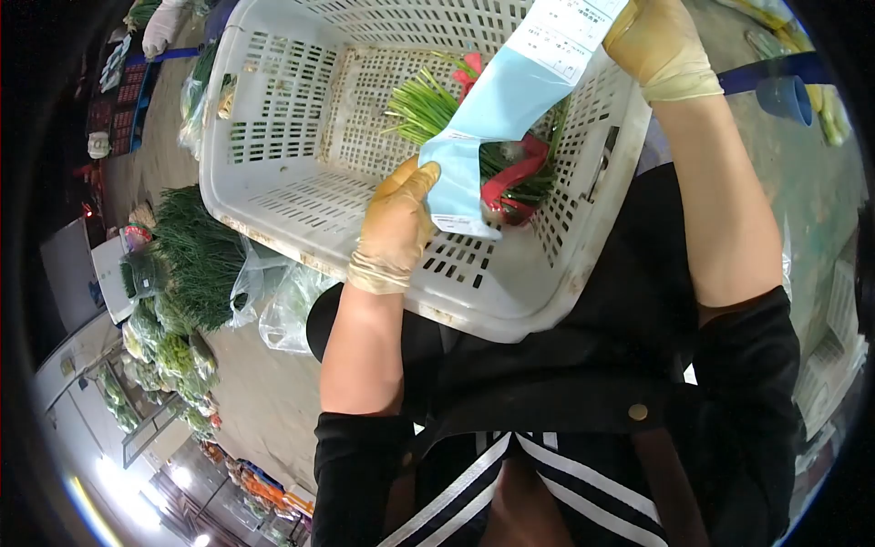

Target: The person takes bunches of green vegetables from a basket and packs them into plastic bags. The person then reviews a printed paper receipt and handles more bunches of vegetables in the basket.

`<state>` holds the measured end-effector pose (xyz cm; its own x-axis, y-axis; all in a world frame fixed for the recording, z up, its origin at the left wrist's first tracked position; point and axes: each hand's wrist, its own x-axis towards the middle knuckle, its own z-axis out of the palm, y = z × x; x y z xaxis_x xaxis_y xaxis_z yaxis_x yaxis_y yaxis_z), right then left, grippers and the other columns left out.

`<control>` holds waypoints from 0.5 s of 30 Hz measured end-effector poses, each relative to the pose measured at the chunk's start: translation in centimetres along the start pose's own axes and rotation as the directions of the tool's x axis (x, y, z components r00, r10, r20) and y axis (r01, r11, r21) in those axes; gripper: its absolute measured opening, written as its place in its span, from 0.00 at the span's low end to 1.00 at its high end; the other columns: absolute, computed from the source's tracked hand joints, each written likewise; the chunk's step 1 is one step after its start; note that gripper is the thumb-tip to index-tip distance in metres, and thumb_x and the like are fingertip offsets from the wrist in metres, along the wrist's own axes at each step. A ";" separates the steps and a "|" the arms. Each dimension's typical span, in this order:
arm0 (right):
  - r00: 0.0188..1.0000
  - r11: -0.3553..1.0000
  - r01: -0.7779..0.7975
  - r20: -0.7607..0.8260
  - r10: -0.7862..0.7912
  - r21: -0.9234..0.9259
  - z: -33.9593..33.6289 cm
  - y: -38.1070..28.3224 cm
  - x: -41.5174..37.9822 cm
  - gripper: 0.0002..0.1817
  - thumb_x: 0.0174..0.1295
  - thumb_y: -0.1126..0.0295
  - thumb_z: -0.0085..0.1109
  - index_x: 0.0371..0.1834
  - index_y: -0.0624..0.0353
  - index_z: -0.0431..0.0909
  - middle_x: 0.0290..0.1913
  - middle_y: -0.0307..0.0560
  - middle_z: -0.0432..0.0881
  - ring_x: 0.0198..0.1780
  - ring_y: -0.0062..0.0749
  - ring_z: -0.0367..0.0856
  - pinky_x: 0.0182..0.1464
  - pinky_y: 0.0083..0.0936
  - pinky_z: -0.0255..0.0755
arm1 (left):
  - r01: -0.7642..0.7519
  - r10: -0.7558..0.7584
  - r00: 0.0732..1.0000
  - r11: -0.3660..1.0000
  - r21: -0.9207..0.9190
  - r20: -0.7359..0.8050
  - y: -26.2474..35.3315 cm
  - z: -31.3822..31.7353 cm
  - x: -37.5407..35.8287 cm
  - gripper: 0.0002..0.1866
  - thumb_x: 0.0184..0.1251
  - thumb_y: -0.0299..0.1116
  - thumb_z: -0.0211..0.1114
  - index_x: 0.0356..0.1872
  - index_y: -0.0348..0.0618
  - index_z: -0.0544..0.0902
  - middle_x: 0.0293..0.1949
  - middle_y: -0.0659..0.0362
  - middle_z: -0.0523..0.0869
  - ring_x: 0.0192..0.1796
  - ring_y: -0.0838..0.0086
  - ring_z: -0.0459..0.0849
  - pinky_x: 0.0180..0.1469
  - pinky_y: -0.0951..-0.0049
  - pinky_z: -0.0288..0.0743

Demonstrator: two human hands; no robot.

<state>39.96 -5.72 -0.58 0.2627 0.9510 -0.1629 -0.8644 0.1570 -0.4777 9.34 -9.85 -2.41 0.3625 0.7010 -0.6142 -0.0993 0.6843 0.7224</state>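
Observation:
A long light-blue and white label strip (510,96) stretches across the white perforated basket (301,205). My left hand (398,219), in a yellowish glove, pinches its lower end over the near-left part of the basket. At the upper right, my gloved right hand (658,46) is closed at the strip's printed white end, above the basket's right rim. Inside the basket, partly behind the strip, lies a bundle of green stalks (424,108) with red bands (517,175) round it. The strip twists near its middle.
Left of the basket, a large heap of dark green stalks (196,255) lies beside clear plastic bags (293,305). Bagged vegetables (173,356) are farther left. A blue cup-like object (784,98) is at the right. Red crates (123,105) stand at upper left.

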 end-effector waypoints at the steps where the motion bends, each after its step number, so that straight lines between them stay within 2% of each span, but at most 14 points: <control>1: 0.998 1.000 0.006 -0.062 -0.005 0.003 0.2 -0.1 -0.1 0.21 0.60 0.73 0.48 0.56 0.70 0.71 0.54 0.57 0.79 0.58 0.49 0.76 0.67 0.42 0.65 | 0.024 -0.024 1.000 0.999 0.028 0.010 0.3 -0.6 0.1 0.15 0.73 0.28 0.53 0.56 0.34 0.77 0.44 0.58 0.84 0.45 0.76 0.82 0.50 0.74 0.75; 2: 0.993 1.000 0.012 -0.122 -0.011 0.006 0.6 -0.3 -0.2 0.20 0.61 0.73 0.48 0.56 0.70 0.71 0.54 0.57 0.79 0.58 0.49 0.76 0.67 0.42 0.65 | 0.027 -0.029 0.999 0.999 0.041 0.038 0.7 -0.5 0.0 0.15 0.73 0.29 0.53 0.56 0.34 0.77 0.43 0.58 0.84 0.43 0.77 0.82 0.47 0.75 0.75; 3: 0.993 1.000 0.020 -0.114 -0.019 0.009 0.6 -0.4 -0.1 0.20 0.61 0.73 0.48 0.56 0.70 0.71 0.54 0.57 0.79 0.58 0.49 0.76 0.67 0.42 0.65 | 0.031 -0.034 0.997 0.998 0.055 0.064 1.1 -0.3 -0.1 0.15 0.73 0.29 0.53 0.55 0.35 0.77 0.43 0.59 0.84 0.41 0.79 0.81 0.44 0.77 0.76; 4: 0.991 0.999 0.045 -0.128 -0.044 0.009 0.5 -0.5 -0.1 0.20 0.61 0.73 0.47 0.55 0.70 0.71 0.53 0.57 0.79 0.57 0.49 0.76 0.66 0.42 0.65 | 0.044 -0.043 0.999 0.996 0.072 -0.016 1.3 0.2 -0.6 0.14 0.74 0.30 0.54 0.53 0.36 0.79 0.39 0.61 0.85 0.36 0.81 0.81 0.39 0.80 0.75; 5: 0.987 0.998 0.069 -0.143 -0.067 0.009 0.4 -0.7 -0.1 0.19 0.61 0.74 0.47 0.55 0.70 0.71 0.53 0.56 0.79 0.56 0.49 0.77 0.66 0.42 0.65 | 0.038 -0.037 0.999 0.996 0.076 -0.012 1.4 -0.3 -0.7 0.14 0.74 0.30 0.54 0.53 0.36 0.79 0.39 0.61 0.85 0.36 0.81 0.81 0.39 0.80 0.75; 7: 0.981 0.996 0.085 -0.176 -0.081 0.017 0.4 -1.0 0.0 0.19 0.61 0.74 0.47 0.54 0.69 0.71 0.52 0.56 0.79 0.56 0.48 0.77 0.65 0.42 0.66 | 0.053 -0.088 0.989 0.960 0.274 0.120 1.3 -1.9 -0.6 0.13 0.73 0.31 0.55 0.51 0.36 0.80 0.35 0.63 0.85 0.33 0.82 0.81 0.38 0.82 0.74; 8: 0.973 0.995 0.096 -0.213 -0.089 0.023 0.4 -1.2 0.1 0.18 0.60 0.74 0.47 0.53 0.68 0.72 0.52 0.56 0.80 0.55 0.48 0.77 0.65 0.41 0.66 | 0.042 -0.076 0.992 0.954 0.298 0.101 1.7 -1.3 -1.1 0.12 0.73 0.31 0.56 0.49 0.36 0.81 0.34 0.64 0.85 0.34 0.83 0.81 0.40 0.82 0.75; 12: 0.979 0.992 0.125 -0.164 -0.122 0.006 -0.2 -0.9 0.2 0.18 0.60 0.75 0.46 0.53 0.68 0.71 0.51 0.56 0.80 0.55 0.48 0.77 0.65 0.42 0.66 | 0.051 -0.068 0.997 0.949 0.312 0.043 3.0 -0.6 -1.9 0.12 0.72 0.30 0.58 0.50 0.35 0.82 0.36 0.62 0.86 0.33 0.84 0.81 0.39 0.82 0.75; 15: 0.982 0.994 0.098 -0.168 -0.090 0.045 -0.1 -0.8 0.0 0.18 0.60 0.75 0.47 0.54 0.68 0.71 0.51 0.56 0.80 0.55 0.48 0.77 0.65 0.42 0.66 | 0.063 -0.081 0.996 0.945 0.322 0.044 3.4 -0.7 -2.0 0.12 0.72 0.30 0.58 0.49 0.35 0.82 0.36 0.62 0.86 0.33 0.84 0.81 0.38 0.83 0.75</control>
<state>40.71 -5.84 -0.25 0.4072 0.8750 -0.2620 -0.8527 0.2614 -0.4522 7.62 -8.82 1.03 0.4096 0.6335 -0.6565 0.2278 0.6258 0.7460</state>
